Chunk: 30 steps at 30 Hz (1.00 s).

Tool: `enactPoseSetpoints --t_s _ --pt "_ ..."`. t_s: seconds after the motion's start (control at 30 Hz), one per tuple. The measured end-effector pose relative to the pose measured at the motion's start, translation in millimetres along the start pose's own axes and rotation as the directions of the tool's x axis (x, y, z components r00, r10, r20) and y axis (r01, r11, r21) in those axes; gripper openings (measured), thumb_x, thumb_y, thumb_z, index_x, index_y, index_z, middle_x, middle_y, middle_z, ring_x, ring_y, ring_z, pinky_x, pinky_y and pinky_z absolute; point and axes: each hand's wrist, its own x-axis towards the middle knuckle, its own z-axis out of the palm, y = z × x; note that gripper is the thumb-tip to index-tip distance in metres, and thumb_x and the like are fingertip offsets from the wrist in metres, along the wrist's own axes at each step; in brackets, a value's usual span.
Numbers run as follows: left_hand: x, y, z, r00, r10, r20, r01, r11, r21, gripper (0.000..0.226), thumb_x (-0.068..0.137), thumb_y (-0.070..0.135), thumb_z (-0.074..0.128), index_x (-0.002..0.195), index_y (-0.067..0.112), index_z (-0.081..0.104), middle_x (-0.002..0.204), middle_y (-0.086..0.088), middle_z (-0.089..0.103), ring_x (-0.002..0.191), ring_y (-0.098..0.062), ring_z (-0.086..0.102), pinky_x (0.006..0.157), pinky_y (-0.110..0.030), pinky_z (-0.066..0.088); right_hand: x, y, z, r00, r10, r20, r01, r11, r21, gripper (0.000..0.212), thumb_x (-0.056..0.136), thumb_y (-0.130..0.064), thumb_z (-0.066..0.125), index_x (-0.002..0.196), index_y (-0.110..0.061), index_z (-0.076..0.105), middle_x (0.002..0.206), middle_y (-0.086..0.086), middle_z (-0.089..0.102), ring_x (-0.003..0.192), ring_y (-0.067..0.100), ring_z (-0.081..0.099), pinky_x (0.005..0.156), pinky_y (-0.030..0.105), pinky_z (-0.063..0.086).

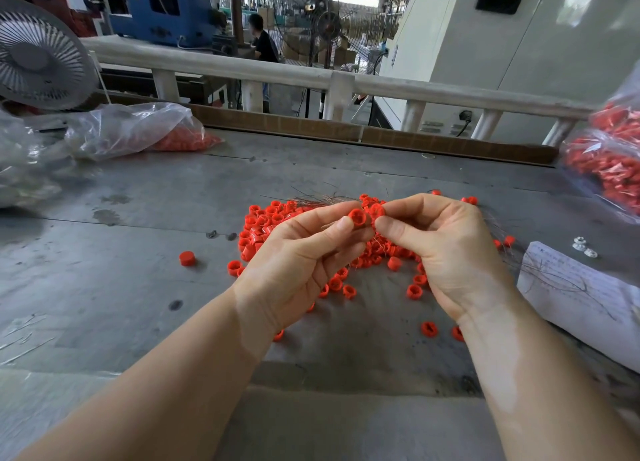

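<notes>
1. The pile of red caps [263, 225] lies spread on the grey surface [138, 252]. Both hands are raised just above its near half.
2. The left hand [298, 263] pinches one red cap [357, 217] between thumb and curled fingers, above the middle of the pile.
3. The cap's open mouth faces back toward the person, so its short axis runs from the pile toward the camera.
4. The right hand [446, 252] is on the cap's right side, its thumb tip touching or just beside the rim. Its thumb and forefinger are curled into a pinch, but I cannot tell what, if anything, sits between them.
5. Thin wires [311, 202] lie at the far edge of the pile, behind both hands.
6. Judgement: the coming move is a short sideways one, the right fingertips going leftward into the cap while the left hand keeps the mouth turned toward them. The right hand is the one to travel.
</notes>
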Motion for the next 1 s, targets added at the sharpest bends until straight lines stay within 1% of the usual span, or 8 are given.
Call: enactPoseSetpoints --t_s 0.13,0.2,0.27,0.53,0.67,0.87,0.93,1.0 --pt "0.3 -0.2 -1.1 1.000 -0.001 -0.006 0.001 1.000 0.001 0.019 0.071 0.006 0.061 0.085 0.008 0.074 0.082 -0.008 0.073 0.074 -0.011 0.071 0.063 -0.018 0.056 -0.6 -0.7 2.4 0.999 -0.051 0.012 0.051 0.999 0.005 0.009 0.062 -0.014 0.077 0.066 -0.022 0.073 0.069 -0.002 0.072 0.070 0.014 0.064 0.069 0.028 0.051" --pt "0.3 0.1 -0.8 1.000 0.001 -0.007 -0.001 1.000 0.004 0.019 0.071 0.006 0.060 0.080 0.009 0.076 0.080 -0.007 0.073 0.073 -0.010 0.071 0.062 -0.017 0.056 -0.6 -0.5 3.0 0.997 -0.079 0.012 0.079 0.997 -0.006 0.012 0.064 -0.009 0.077 0.066 -0.020 0.072 0.069 -0.001 0.072 0.068 0.011 0.064 0.067 0.021 0.053" --pt "0.3 0.1 -0.5 1.000 0.004 -0.005 -0.004 1.000 0.007 0.019 0.070 0.007 0.060 0.078 0.011 0.077 0.079 -0.006 0.073 0.073 -0.010 0.071 0.062 -0.016 0.055 -0.8 -0.6 2.8 0.996 -0.093 0.015 0.093 0.995 -0.023 0.014 0.066 -0.008 0.077 0.067 -0.021 0.072 0.069 -0.002 0.072 0.068 0.010 0.064 0.064 0.018 0.051" --pt "-0.1 0.3 -0.6 1.000 0.000 -0.018 0.000 1.000 -0.015 0.019 0.069 0.005 0.061 0.083 0.008 0.075 0.081 -0.009 0.073 0.074 -0.012 0.071 0.064 -0.018 0.057 -1.3 -0.1 2.7 0.991 -0.128 0.027 0.130 0.988 -0.085 0.023 0.073 -0.008 0.075 0.069 -0.030 0.074 0.070 -0.006 0.072 0.068 0.006 0.064 0.058 0.017 0.049" --pt "-0.6 0.5 -0.3 1.000 0.002 -0.016 -0.003 1.000 -0.016 0.022 0.070 0.005 0.060 0.089 0.006 0.071 0.082 -0.009 0.073 0.074 -0.012 0.071 0.064 -0.018 0.056 -1.7 -0.6 1.9 0.987 -0.158 0.035 0.161 0.981 -0.106 0.024 0.074 -0.008 0.075 0.071 -0.031 0.074 0.072 -0.006 0.072 0.069 0.007 0.064 0.065 0.018 0.051" --pt "-0.4 0.6 -0.1 1.000 0.010 -0.016 -0.010 1.000 -0.018 0.022 0.069 0.005 0.060 0.088 0.006 0.071 0.081 -0.009 0.073 0.074 -0.012 0.071 0.065 -0.018 0.056 -1.6 -0.2 2.1 0.989 -0.146 0.034 0.149 0.983 -0.105 0.023 0.074 -0.008 0.075 0.072 -0.031 0.074 0.073 -0.006 0.072 0.072 0.008 0.065 0.070 0.020 0.052" --pt "-0.5 0.6 -0.1 1.000 0.009 -0.009 -0.010 1.000 -0.010 0.022 0.069 0.006 0.061 0.088 0.006 0.072 0.081 -0.009 0.073 0.074 -0.011 0.071 0.065 -0.017 0.056 -1.3 0.0 3.0 0.993 -0.115 0.030 0.117 0.991 -0.058 0.019 0.074 -0.007 0.073 0.071 -0.026 0.074 0.072 -0.006 0.072 0.072 0.006 0.065 0.070 0.018 0.051" --pt "-0.3 -0.1 0.2 1.000 0.014 -0.006 -0.014 1.000 -0.007 0.021 0.069 0.006 0.061 0.086 0.006 0.073 0.079 -0.008 0.073 0.073 -0.011 0.071 0.065 -0.018 0.056 -1.3 -0.5 3.4 0.998 -0.066 0.022 0.066 0.997 0.039 0.015 0.074 -0.007 0.071 0.071 -0.022 0.072 0.070 -0.007 0.071 0.069 0.002 0.064 0.064 0.014 0.048"
